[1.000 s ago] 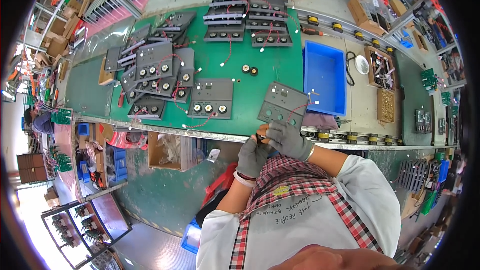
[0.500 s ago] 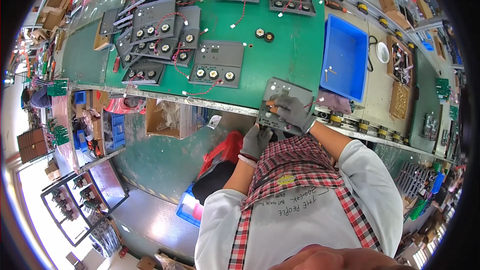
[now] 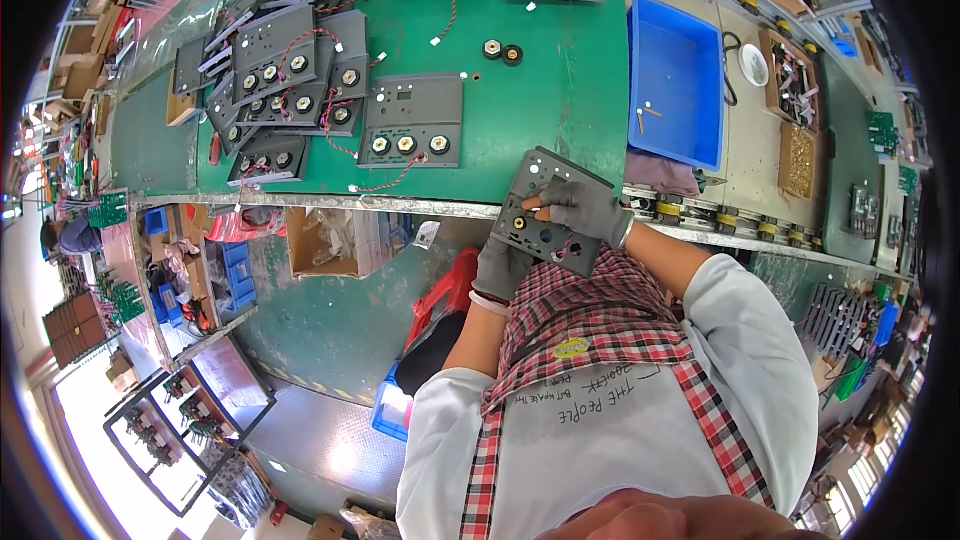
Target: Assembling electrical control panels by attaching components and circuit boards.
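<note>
A dark grey metal panel (image 3: pixel 555 172) with round holes is held tilted at the bench's front edge, before my apron. My left hand (image 3: pixel 503 268), in a grey glove, is closed on its lower left corner; the thumb and fingers are partly hidden by it. On the panel's left part a round black knob-like part (image 3: pixel 519 224) with a brass-coloured middle sits in place. My right hand (image 3: pixel 588 212), gloved with bare fingertips, lies over the panel, fingers stretched out just above that part, nothing visible in them. A red-and-black wire shows near the panel's lower edge.
On the green bench (image 3: pixel 550 90) lie a similar panel (image 3: pixel 415 110) with three round parts, a heap of panels (image 3: pixel 275 50) at left, and two loose round parts (image 3: pixel 502 51). At right stands a blue bin (image 3: pixel 675 70) with a few small pieces. A dark cloth (image 3: pixel 660 174) lies near it.
The view has shifted slightly right. The panel has turned in my hands, and my right fingers have moved off the round part, which now shows clearly.
</note>
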Tool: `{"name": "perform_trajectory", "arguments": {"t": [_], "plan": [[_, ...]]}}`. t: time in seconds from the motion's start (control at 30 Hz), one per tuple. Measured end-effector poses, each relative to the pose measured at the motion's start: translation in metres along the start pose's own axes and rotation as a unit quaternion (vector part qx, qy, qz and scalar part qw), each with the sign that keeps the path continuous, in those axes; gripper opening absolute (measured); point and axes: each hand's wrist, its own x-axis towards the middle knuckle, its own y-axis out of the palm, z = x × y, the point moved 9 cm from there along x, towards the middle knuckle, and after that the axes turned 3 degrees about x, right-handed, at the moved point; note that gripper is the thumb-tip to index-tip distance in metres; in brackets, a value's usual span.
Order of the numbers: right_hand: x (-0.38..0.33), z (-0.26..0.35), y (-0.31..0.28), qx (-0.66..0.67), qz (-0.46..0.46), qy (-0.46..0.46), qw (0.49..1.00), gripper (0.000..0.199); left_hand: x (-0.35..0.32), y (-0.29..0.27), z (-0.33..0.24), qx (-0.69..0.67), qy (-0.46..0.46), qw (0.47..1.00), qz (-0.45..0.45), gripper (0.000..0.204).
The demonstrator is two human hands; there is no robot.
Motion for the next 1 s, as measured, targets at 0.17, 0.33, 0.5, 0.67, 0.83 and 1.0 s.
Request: {"name": "perform_trajectory", "arguments": {"t": [0.17, 0.33, 0.5, 0.67, 0.83, 1.0], "plan": [[0.001, 0.005, 0.000, -0.007, -0.011, 0.020, 1.000, 0.037, -0.005, 0.005, -0.005, 0.033, 0.008, 0.999, -0.028, 0.035], [0.005, 0.018, 0.016, -0.293, -0.073, -0.065, 0.951, 0.025, -0.012, 0.057, -0.022, 0.144, 0.028, 0.988, 0.042, 0.066], [0.004, 0.026, 0.029, -0.396, -0.051, -0.125, 0.908, 0.025, -0.008, 0.039, -0.027, 0.142, 0.058, 0.988, 0.008, 0.061], [0.005, 0.028, 0.022, -0.418, -0.028, -0.147, 0.896, 0.023, 0.004, 0.019, -0.017, 0.110, 0.056, 0.992, 0.004, 0.061], [0.017, 0.020, 0.013, -0.418, -0.011, -0.026, 0.908, 0.019, 0.007, 0.017, -0.011, 0.076, 0.042, 0.996, -0.001, 0.063], [0.018, 0.007, 0.011, -0.367, 0.008, -0.025, 0.930, 0.023, 0.009, 0.009, -0.011, 0.067, 0.050, 0.996, 0.004, 0.059]]}}
